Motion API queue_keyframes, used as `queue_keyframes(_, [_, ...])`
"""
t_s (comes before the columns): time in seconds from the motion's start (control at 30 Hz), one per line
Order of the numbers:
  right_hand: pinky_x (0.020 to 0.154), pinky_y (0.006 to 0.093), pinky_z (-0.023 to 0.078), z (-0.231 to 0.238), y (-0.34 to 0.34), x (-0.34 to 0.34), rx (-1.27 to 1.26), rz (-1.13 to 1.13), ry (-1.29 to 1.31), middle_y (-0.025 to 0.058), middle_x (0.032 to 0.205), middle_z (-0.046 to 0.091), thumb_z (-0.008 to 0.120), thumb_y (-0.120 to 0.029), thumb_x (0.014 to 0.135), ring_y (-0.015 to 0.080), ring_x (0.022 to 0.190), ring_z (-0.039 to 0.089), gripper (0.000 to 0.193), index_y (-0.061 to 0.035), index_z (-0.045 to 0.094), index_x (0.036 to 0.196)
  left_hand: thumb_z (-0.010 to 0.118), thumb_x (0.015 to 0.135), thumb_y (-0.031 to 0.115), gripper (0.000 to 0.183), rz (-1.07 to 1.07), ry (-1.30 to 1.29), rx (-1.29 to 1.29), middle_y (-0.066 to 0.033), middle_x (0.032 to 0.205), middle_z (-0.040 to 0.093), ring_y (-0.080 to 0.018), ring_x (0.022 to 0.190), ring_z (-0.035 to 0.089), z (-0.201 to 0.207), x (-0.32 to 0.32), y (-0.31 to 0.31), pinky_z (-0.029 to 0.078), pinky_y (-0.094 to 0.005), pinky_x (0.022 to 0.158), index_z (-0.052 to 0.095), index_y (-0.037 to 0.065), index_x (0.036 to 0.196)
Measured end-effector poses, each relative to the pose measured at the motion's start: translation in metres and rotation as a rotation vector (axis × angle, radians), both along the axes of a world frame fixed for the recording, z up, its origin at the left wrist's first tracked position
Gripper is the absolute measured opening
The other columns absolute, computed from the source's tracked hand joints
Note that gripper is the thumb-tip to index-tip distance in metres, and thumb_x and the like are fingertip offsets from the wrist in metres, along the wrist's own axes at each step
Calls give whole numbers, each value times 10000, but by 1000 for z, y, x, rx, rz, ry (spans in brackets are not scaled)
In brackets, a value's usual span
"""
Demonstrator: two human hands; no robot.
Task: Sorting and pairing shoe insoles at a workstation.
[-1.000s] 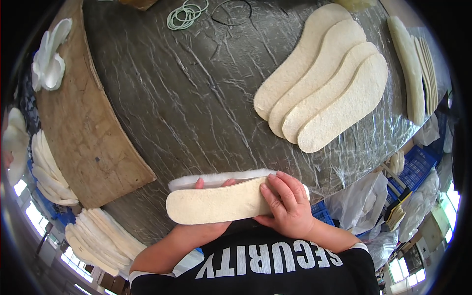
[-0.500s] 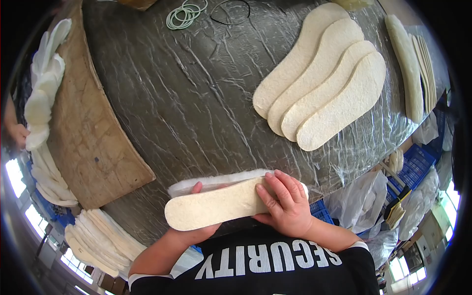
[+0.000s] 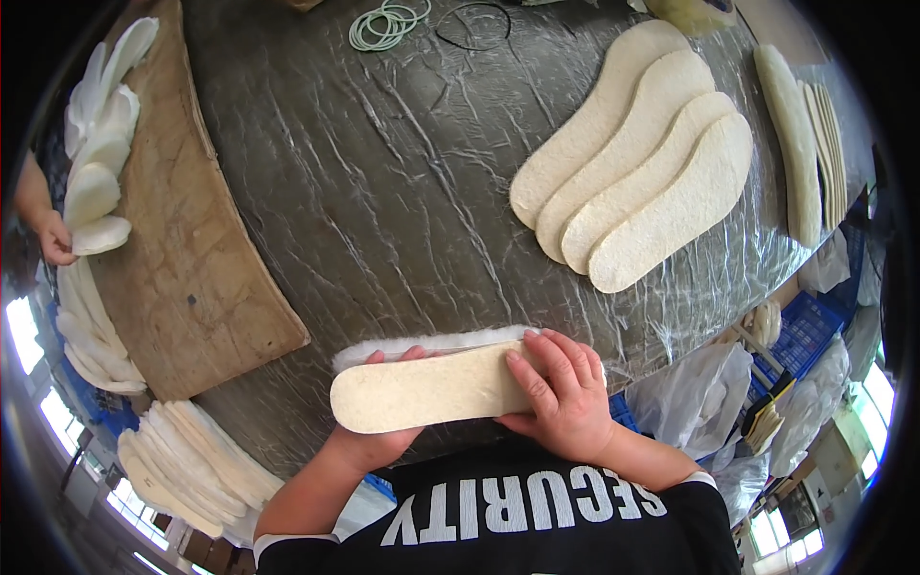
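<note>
A cream felt insole (image 3: 422, 391) lies across both my hands, close to my body at the near edge of the table. Under its left part is my left hand (image 3: 380, 443), mostly hidden, with fingertips showing beyond the insole's far edge. My right hand (image 3: 561, 393) grips the right end, fingers on top and thumb beneath. Just past it a white fluffy insole (image 3: 441, 343) shows its furry edge; my right fingertips touch its right part. Farther off to the right, several cream insoles (image 3: 637, 158) lie fanned out, overlapping on the table.
The table has a wrinkled plastic cover (image 3: 316, 182). A brown board (image 3: 206, 259) lies at left, with white insoles (image 3: 96, 182) beside it and a co-worker's hand (image 3: 55, 235) on them. More insoles (image 3: 196, 470) are stacked near left. Green rubber bands (image 3: 386, 26) lie at the far edge; blue crates (image 3: 810, 331) stand at right.
The held insole has shifted slightly right and away from me, tilting a little. More left fingertips show past it. The co-worker's hand has moved onto the white insoles' near end.
</note>
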State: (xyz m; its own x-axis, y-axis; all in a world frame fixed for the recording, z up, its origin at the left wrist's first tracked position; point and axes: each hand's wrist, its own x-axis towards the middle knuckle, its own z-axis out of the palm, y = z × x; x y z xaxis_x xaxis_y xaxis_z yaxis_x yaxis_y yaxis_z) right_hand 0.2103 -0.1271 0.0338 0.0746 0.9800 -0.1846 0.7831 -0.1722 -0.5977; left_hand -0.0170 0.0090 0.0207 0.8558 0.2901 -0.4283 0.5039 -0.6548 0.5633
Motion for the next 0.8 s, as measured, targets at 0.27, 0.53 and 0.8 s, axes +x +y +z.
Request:
queue_keyframes(0.27, [876,507,366,10,12,-3,-50,29,18,178,1227,476,844,-263,455,365,1116,470,877,-122,523,1258,589,880,222,413,119,-95,-64,-28,1361,518,-216,1281,460,11,1,-1,293,-437,1076,556,199,1291])
queue_keyframes(0.53, [994,563,305,11,25,-9,46,174,3,228,1354,400,856,-366,467,428,1242,385,957,-51,466,1282,584,879,174,418,299,-251,-271,-80,1411,467,-225,1296,441,1,13,-7,224,-426,1127,551,176,1296])
queue_keyframes(0.8, [987,561,328,-8,38,-27,169,236,3,191,1284,460,833,-241,560,390,1193,441,885,-85,409,1321,665,829,171,424,376,-279,-310,-110,1355,516,-243,1271,454,8,12,1,241,-411,1120,587,127,1243])
